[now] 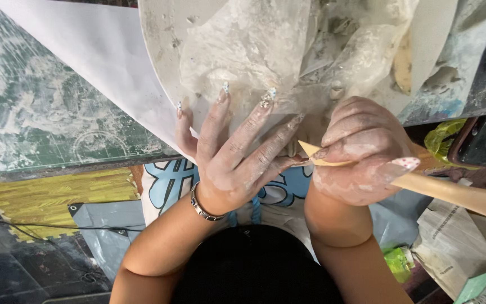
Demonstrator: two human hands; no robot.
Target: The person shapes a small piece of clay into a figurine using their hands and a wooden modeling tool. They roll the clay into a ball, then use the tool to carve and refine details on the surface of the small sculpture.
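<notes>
Between the hands, a wooden tool (pixel 333 162): right hand (pixel 361 152) clenches it; left hand (pixel 234 152) splayed, touching its tip.

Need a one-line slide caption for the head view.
Clay-dusted left hand rests on plastic wrap while right hand grips a wooden tool.

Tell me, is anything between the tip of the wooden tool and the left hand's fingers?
Nothing visible. The right hand grips the wooden tool, whose pointed tip reaches the left hand at its fingers, near the edge of the round board. The crumpled plastic sheet lies beyond the fingertips, not between them.
</notes>
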